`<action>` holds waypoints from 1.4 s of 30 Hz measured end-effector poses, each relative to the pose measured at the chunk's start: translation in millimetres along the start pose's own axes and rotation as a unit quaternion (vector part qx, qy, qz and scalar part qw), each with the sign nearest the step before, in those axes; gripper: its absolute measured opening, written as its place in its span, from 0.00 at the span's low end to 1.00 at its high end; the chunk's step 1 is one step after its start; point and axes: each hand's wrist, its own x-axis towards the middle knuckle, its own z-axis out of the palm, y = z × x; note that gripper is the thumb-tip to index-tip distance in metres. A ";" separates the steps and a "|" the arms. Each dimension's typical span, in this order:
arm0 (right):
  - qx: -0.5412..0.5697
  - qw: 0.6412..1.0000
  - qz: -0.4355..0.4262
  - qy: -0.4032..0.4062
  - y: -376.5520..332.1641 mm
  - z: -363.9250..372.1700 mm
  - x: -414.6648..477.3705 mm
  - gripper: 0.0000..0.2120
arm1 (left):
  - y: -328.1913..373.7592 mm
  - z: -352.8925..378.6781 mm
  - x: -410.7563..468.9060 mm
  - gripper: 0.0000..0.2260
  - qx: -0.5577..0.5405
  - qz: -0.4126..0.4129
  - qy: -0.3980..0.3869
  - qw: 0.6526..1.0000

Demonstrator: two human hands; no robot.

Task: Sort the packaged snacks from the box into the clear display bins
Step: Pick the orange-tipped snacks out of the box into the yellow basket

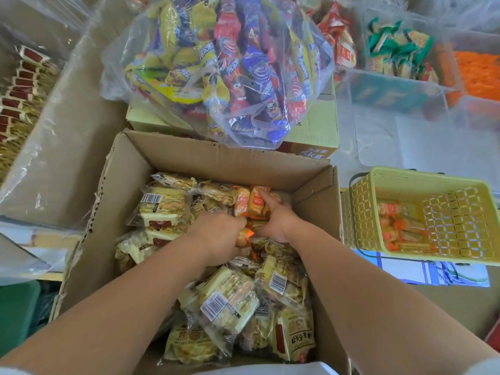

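An open cardboard box [216,161] in front of me holds many pale yellow snack packs [227,301] and a few small orange packets [247,203] near its far side. My left hand [216,236] reaches into the box and grips an orange packet [244,237]. My right hand [278,217] is beside it, fingers curled round several orange packets. Clear display bins stand at the back right: one with green and tan packets [397,54], one with orange contents [479,74].
A yellow plastic basket [359,212] with several orange packets stands right of the box. A clear bag of colourful snacks [230,63] lies on a yellow carton behind the box. A lined cardboard box [67,136] and red-topped packs [19,85] are at the left.
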 end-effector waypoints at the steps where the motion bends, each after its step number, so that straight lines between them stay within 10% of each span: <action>1: -0.007 1.000 -0.005 -0.004 0.0 0.0 1.0 0.59 | -4.1 0.2 -3.4 0.19 -0.001 -0.004 0.004 1.000; 10: -0.113 0.993 -0.029 -0.013 -17.2 4.5 9.1 0.53 | -28.8 0.8 -7.4 0.16 -0.180 -0.141 0.021 0.973; 29: -0.133 0.989 -0.054 0.029 -6.8 9.5 16.0 0.48 | -7.1 24.2 53.6 0.35 -0.114 -0.255 -0.053 0.959; 42: -0.022 0.993 -0.079 0.090 -3.8 9.9 18.7 0.39 | -16.0 28.8 56.9 0.16 -0.198 -0.280 0.063 0.937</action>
